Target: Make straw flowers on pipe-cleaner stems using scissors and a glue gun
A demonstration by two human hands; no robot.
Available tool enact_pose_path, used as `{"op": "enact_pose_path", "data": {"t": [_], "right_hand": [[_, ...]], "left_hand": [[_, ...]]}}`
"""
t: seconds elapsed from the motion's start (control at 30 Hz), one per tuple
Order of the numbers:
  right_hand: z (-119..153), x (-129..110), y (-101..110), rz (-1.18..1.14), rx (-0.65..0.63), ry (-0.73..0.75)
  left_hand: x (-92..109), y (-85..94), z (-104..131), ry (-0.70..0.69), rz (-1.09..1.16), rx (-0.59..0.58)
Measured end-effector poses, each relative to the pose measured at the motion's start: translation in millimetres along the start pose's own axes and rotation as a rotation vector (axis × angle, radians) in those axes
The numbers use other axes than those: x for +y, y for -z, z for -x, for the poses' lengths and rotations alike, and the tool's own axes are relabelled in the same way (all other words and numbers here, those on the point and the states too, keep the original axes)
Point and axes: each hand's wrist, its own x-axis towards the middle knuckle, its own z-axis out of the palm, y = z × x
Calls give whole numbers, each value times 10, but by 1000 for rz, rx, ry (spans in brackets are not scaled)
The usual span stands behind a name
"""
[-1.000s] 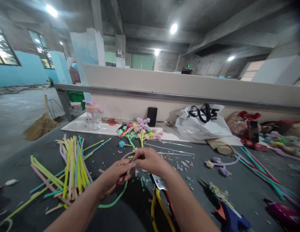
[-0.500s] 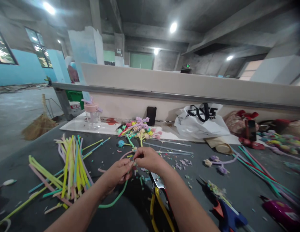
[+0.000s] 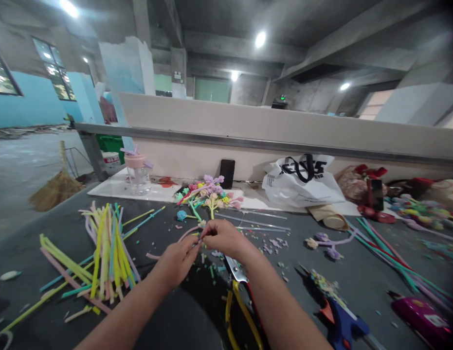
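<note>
Two hands, left [image 3: 178,260] and right [image 3: 222,238], pinch something too small to identify; one scissors [image 3: 236,272] lies below the grip.

Tabletop [image 3: 182,313] gap betw L forearm [image 3: 142,301] & shears [image 3: 245,311]; stick pile [image 3: 111,255] blocks L.

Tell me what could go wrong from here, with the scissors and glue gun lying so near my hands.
The scissors lie right beside your right forearm, so a sweep of it might catch or knock them.

Your left hand and right hand meet at the fingertips amid scattered foam-like scraps; a small piece dropped there could get lost.

The blue glue gun lies to the right; if it is hot, which I can't tell, reaching across risks a burn.
</note>
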Motion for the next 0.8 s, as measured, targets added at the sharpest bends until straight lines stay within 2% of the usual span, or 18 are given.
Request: {"op": "enact_pose_path", "data": {"t": [0.27,0.47,0.67,0.8], "right_hand": [[19,-74,-24,25,7,3],[4,-91,-21,-7,-2,-72],[-14,-68,-12,-64,4,-156],[-22,-42,-19,-96,-4,-185]], "left_hand": [[-6,-29,16,-15,-207,1],[50,-37,33,21,-454,-75],[119,-29,46,41,-556,-33],[127,-79,44,41,-524,-37]]}}
